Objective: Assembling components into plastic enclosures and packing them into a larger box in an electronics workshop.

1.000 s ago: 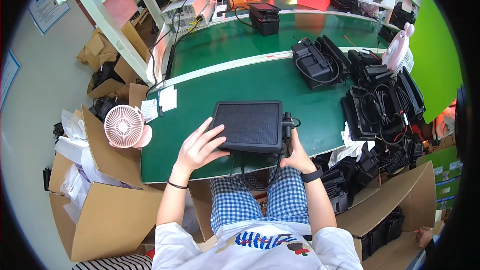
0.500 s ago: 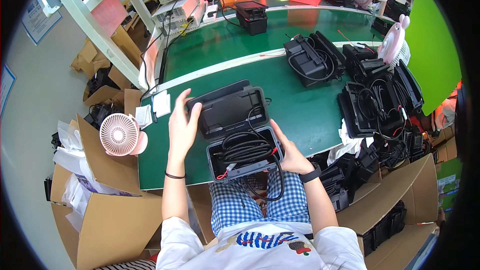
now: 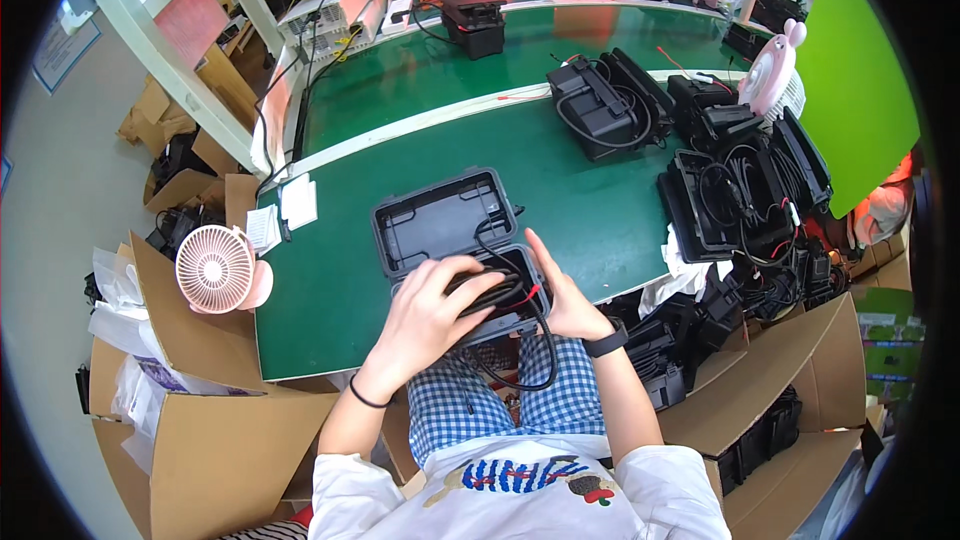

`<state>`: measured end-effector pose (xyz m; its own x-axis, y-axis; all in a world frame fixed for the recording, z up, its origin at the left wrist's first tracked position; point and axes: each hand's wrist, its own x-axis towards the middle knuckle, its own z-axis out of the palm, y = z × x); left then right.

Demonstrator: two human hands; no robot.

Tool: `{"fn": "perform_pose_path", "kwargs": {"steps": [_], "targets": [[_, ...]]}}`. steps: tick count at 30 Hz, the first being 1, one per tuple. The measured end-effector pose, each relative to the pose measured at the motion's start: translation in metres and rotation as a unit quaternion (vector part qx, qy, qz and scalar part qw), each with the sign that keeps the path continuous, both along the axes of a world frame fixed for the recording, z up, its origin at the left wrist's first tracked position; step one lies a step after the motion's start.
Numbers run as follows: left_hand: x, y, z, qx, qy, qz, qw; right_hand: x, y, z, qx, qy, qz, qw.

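Observation:
A black plastic box lies at the table's near edge, its hinged lid folded back away from me. My left hand reaches over the box's tray, fingers curled on a coil of black cable inside it. The palm and fingers cover much of the tray's left side. My right hand grips the tray's right wall, its upper digit stretched along the side. A red-ended wire shows near the right wall. One loop of cable hangs over the near edge above my lap.
More black boxes with cables stand at the back right, others at the right edge. A pink fan and white paper slips are at left. Open cardboard boxes flank me. A rabbit-eared fan stands far right.
My left hand has left the lid and come down onto the coiled cable in the box. The lid now leans further back. My right hand stays at the box's right side.

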<state>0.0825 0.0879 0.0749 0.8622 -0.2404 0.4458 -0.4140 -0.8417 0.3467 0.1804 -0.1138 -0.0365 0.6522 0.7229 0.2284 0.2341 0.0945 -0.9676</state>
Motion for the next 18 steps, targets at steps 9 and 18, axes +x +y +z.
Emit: {"fn": "perform_pose_path", "kwargs": {"steps": [9, 18], "targets": [[-0.069, 0.074, -0.009, -0.450, -0.244, 0.274, 0.814, 0.003, 0.000, 0.000, 0.008, -0.023, 0.000, 1.000], [-0.078, 0.091, -0.049, -0.144, -0.097, 0.368, 0.914, 0.000, 0.002, -0.001, 0.014, -0.073, -0.031, 0.997]]}}
